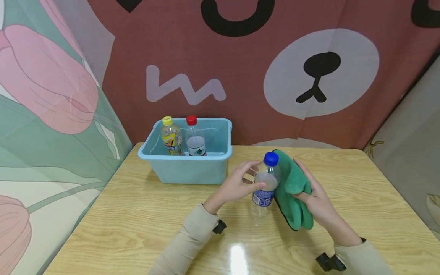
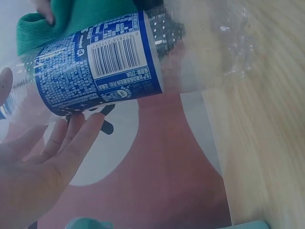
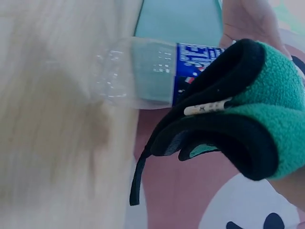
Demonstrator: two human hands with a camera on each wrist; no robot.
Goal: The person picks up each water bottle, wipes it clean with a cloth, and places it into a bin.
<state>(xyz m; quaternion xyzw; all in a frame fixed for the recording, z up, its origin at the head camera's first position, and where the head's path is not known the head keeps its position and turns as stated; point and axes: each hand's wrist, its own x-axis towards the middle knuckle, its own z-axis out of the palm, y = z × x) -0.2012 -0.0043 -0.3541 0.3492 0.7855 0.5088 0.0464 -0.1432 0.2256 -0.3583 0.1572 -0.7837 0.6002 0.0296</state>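
Observation:
A clear plastic bottle [image 1: 264,196] with a blue cap and blue label stands upright over the wooden table. Around its upper part curve the thumb and fingers of my left hand [image 1: 238,182], with the fingertips at the label's edge in the left wrist view. My right hand [image 1: 319,202] grips a folded green towel [image 1: 292,191] with dark edging and brings it against the bottle's right side. The towel's dark border, white tag [image 3: 207,108] and hanging loop show in the right wrist view, where the towel hides most of the right hand.
A light blue plastic bin [image 1: 190,170] sits at the back left of the table [image 1: 137,217]. Inside it are a yellow-capped bottle [image 1: 172,140] and a red-capped bottle [image 1: 196,143]. Behind the table hangs a printed bear curtain [image 1: 240,68].

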